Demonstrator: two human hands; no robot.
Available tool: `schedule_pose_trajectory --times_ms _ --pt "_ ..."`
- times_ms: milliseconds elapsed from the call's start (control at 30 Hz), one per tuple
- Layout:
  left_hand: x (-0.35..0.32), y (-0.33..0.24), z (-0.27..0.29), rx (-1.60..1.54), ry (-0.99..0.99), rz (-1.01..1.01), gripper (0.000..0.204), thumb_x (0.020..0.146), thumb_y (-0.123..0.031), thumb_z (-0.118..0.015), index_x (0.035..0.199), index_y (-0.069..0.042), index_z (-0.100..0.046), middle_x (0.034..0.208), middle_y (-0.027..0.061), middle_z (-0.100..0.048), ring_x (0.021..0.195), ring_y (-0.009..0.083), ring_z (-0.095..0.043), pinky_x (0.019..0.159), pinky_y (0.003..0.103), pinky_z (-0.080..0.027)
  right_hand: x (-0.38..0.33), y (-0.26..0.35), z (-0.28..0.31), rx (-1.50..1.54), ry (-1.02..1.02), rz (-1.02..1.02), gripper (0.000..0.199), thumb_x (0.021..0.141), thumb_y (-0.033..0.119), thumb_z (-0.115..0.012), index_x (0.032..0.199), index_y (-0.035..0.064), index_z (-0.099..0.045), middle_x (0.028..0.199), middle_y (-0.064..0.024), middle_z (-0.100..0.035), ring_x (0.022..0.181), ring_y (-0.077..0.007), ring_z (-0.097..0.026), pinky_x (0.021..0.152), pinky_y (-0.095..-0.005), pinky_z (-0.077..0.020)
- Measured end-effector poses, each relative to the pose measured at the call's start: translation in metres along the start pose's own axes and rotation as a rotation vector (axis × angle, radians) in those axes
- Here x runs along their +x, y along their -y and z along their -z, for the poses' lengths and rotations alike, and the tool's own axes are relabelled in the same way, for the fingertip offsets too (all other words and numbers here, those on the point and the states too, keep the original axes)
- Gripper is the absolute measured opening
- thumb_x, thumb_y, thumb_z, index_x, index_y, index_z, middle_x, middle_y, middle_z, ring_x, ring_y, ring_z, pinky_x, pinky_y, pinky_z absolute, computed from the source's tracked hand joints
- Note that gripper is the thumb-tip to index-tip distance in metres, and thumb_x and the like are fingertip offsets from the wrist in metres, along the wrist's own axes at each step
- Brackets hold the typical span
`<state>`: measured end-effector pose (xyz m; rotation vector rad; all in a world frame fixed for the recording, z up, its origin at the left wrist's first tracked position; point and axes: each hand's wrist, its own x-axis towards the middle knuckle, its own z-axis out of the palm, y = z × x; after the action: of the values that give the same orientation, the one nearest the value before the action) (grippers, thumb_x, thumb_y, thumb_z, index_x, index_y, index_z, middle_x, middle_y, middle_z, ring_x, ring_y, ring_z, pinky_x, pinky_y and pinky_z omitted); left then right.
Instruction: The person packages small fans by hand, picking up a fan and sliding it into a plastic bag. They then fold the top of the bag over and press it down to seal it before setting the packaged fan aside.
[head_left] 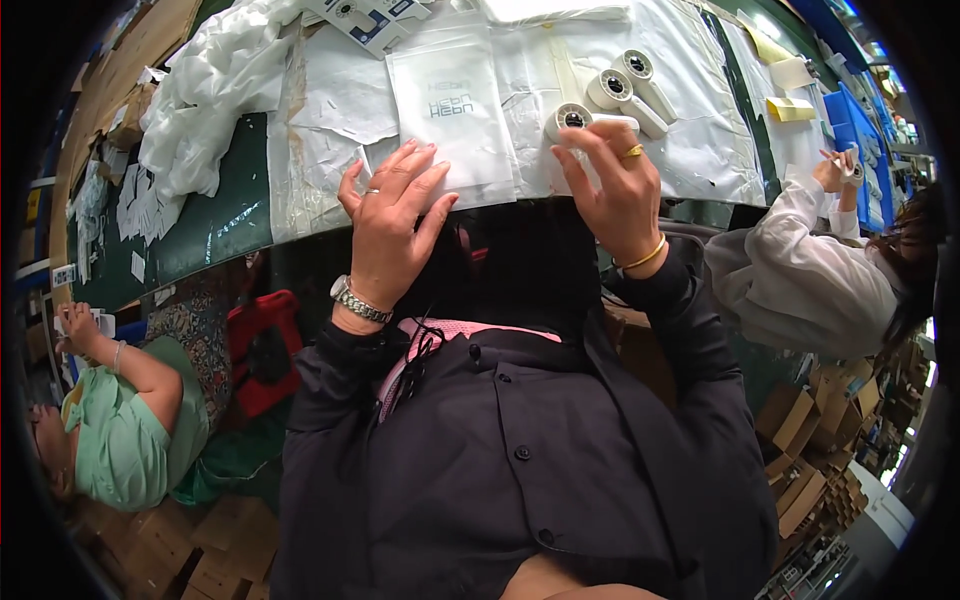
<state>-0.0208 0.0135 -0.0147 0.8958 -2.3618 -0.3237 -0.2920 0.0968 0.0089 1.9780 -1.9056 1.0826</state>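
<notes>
My left hand (392, 225) lies with its fingers spread over the lower left corner of a stack of frosted plastic bags (445, 100) with grey print. A narrow white edge shows beside its fingertips. To the right, my right hand (618, 190) is curled loosely, thumb and fingers apart. Its fingertips are at the nearest white handheld device (573, 118), which has a round head with a dark centre; whether they touch it I cannot tell. Two more such devices, a middle one (612, 88) and a far one (637, 66), lie behind it with handles pointing right.
A printed white and blue box (375, 22) lies at the back. Crumpled white sheeting (205, 95) heaps on the left. Yellow paper pieces (790, 108) and blue bins (858, 150) stand at right. One co-worker (810, 270) sits right, another (140, 420) left. Cardboard boxes (815, 420) pile behind.
</notes>
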Motion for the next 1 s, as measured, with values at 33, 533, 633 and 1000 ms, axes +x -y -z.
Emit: schedule_pose_trajectory --times_ms 33,533,633,1000 --pt "0.001 0.000 -0.001 0.006 0.004 -0.006 0.031 0.097 -0.025 -0.078 0.127 -0.015 -0.076 0.143 0.0030 -0.070 0.143 0.0216 -0.058 0.125 0.054 -0.018 -0.003 0.005 0.001 0.034 0.067 -0.017 0.025 0.096 0.021 -0.080 0.116 0.0070 -0.075 0.106 -0.0103 -0.071 0.088 -0.0291 -0.073 0.074 -0.0395 -0.0577" --pt "0.003 -0.003 -0.005 0.027 0.025 -0.015 0.027 0.099 -0.021 -0.077 0.125 -0.017 -0.078 0.142 0.0007 -0.071 0.143 0.0198 -0.059 0.125 0.051 -0.016 -0.025 0.000 0.024 0.020 0.276 -0.107 0.009 0.091 0.009 -0.077 0.097 0.0053 -0.071 0.080 -0.0079 -0.062 0.063 -0.0245 -0.063 0.061 -0.0357 -0.0505" --pt "0.004 -0.002 -0.004 0.030 0.024 -0.019 0.028 0.099 -0.021 -0.077 0.126 -0.017 -0.078 0.142 0.0005 -0.071 0.143 0.0196 -0.059 0.125 0.051 -0.016 -0.043 -0.008 0.060 0.360 0.433 -0.359 0.009 0.092 0.001 -0.075 0.099 0.0038 -0.071 0.081 -0.0052 -0.062 0.064 -0.0159 -0.058 0.060 -0.0311 -0.0467" --pt "0.003 -0.002 -0.004 0.051 0.029 -0.022 0.028 0.100 -0.020 -0.075 0.128 -0.017 -0.077 0.143 0.0002 -0.071 0.143 0.0191 -0.059 0.126 0.050 -0.015 -0.064 -0.008 0.062 0.133 0.081 -0.256 0.020 0.090 0.005 -0.084 0.107 0.0082 -0.074 0.091 -0.0052 -0.066 0.074 -0.0165 -0.059 0.068 -0.0303 -0.0477"
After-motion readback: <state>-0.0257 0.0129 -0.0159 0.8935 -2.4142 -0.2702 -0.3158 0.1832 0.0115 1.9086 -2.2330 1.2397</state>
